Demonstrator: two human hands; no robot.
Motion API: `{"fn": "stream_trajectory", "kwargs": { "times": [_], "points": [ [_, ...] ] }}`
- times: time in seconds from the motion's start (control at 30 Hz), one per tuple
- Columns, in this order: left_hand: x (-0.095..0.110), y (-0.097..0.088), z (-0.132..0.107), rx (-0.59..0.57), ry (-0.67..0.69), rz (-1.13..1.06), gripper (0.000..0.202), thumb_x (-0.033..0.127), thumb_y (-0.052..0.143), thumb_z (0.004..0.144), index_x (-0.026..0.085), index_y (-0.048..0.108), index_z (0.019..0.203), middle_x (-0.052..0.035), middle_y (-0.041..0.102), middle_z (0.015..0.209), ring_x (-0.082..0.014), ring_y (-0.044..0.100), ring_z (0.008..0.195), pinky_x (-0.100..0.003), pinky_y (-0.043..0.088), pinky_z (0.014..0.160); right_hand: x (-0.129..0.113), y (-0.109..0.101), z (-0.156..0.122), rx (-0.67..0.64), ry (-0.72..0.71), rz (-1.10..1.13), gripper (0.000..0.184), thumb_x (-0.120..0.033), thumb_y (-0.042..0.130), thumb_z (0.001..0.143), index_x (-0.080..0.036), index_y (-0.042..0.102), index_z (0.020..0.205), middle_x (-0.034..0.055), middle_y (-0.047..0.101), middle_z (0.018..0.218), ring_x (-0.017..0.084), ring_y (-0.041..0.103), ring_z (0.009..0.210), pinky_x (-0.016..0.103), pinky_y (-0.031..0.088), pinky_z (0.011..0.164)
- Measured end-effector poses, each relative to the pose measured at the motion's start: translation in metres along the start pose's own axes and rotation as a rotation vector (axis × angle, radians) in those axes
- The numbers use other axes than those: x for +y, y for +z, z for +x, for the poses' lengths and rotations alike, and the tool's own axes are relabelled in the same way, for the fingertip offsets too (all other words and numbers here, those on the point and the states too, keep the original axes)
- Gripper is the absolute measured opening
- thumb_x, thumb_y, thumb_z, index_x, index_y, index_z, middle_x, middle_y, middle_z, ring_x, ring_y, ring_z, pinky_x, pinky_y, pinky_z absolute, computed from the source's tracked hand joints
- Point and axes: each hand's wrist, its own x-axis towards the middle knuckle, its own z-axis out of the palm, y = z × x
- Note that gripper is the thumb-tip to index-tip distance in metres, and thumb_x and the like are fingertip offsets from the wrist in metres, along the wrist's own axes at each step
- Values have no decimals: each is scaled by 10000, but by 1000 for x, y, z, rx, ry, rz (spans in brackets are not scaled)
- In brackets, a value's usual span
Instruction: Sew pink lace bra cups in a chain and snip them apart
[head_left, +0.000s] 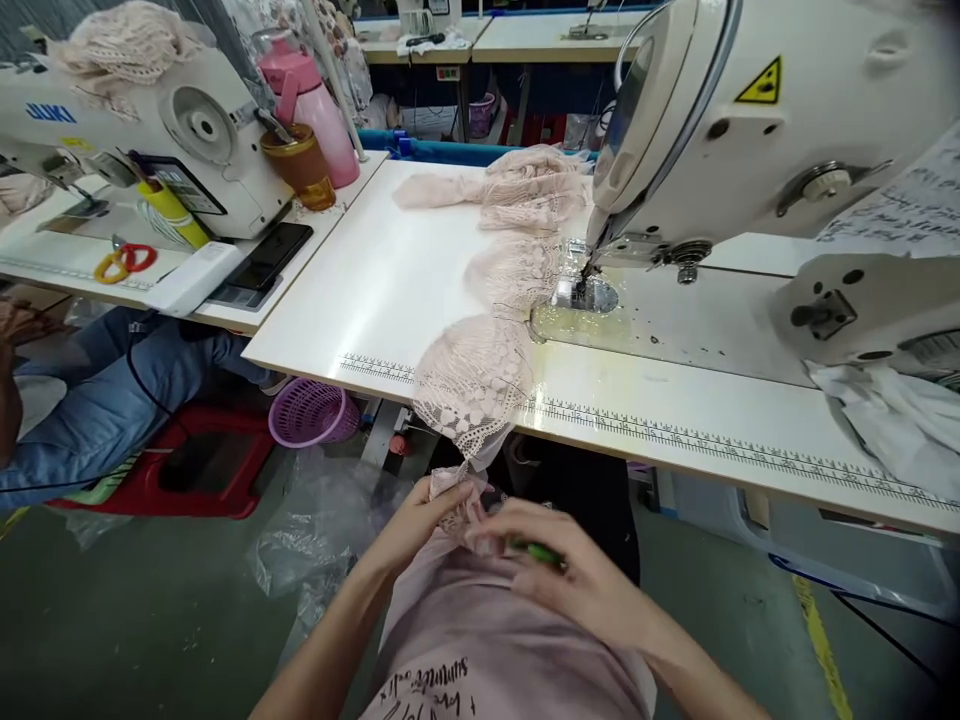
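A chain of sewn lace pieces [480,370] trailed off the worktop [390,290]. The left hand [420,525] pinched its hanging end; the right hand [570,580] gripped a green tool [536,550], mid-trimming apparently.

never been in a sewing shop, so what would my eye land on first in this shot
A chain of pale pink lace pieces trails across the white table, from under the needle of the big white sewing machine on the right to the front edge. There it hangs down to the person's two hands: the left hand pinches the lace end and the right hand holds a small green tool. A pink bottle stands out at back left.
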Motion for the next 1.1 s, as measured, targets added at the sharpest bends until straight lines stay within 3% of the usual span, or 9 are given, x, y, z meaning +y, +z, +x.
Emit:
{"fn": "stream_trajectory", "kwargs": {
  "times": [0.1,0.17,0.23,0.3,0.47,0.67,0.8,1.0,1.1],
  "points": [
    [-6,-1,-4,-36,-2,-40,338,436,605,883,156,620,694,-11,550,613,-150,539,629,-281,433,693,16,-18,-4,235,154,-74,446,-503,391,968,-278,612,1283,84,655,1070,226,588,1012,399,430,967],
    [-8,-1,-5,-46,-19,-57,356,462,627,861,165,549,681,39,412,545,-96,392,506,-246,354,556,28,-23,0,278,228,-137,477,-516,365,974,-282,567,1337,81,653,1048,233,574,1038,425,396,1007],
    [-9,-1,-6,-51,-21,-49,371,466,675,822,171,494,690,65,322,564,-69,266,495,-224,245,492,34,-25,7,230,231,-177,482,-521,380,969,-266,580,1326,71,647,962,229,578,995,410,410,978],
    [-7,-1,-6,-63,-12,-4,394,454,702,799,170,459,675,62,305,595,-67,245,521,-222,212,490,35,-24,16,170,207,-185,458,-512,408,963,-248,634,1261,57,630,875,219,581,929,377,437,913],
    [0,-3,-7,-77,-31,52,389,451,685,811,173,447,680,67,295,586,-69,248,525,-221,222,489,31,-21,31,78,111,-99,384,-482,459,952,-209,729,968,23,568,764,175,533,772,321,444,803],
    [-1,-4,-7,-88,-57,45,407,454,695,805,182,418,683,76,289,581,-72,259,533,-217,266,506,32,-17,38,43,51,-8,379,-415,484,958,-180,631,699,-15,458,690,119,414,654,276,398,746],
    [-3,-4,-7,-92,-63,78,406,473,690,804,172,439,699,61,345,615,-75,298,554,-221,270,523,28,-13,42,34,44,13,353,-411,485,960,-176,658,762,0,541,762,126,471,711,263,391,723],
    [-5,-5,-7,-75,-58,97,412,487,694,795,165,454,701,53,341,633,-81,289,578,-225,256,542,29,-10,46,46,67,56,323,-435,506,946,-218,736,1009,45,700,967,203,618,919,324,462,868],
    [-7,-9,-8,-99,-21,28,383,403,789,714,158,502,778,40,399,700,-88,356,629,-217,300,580,32,-9,40,93,75,-24,319,-432,521,939,-241,719,1103,61,708,1064,217,636,1006,339,481,902]
  ]
}}
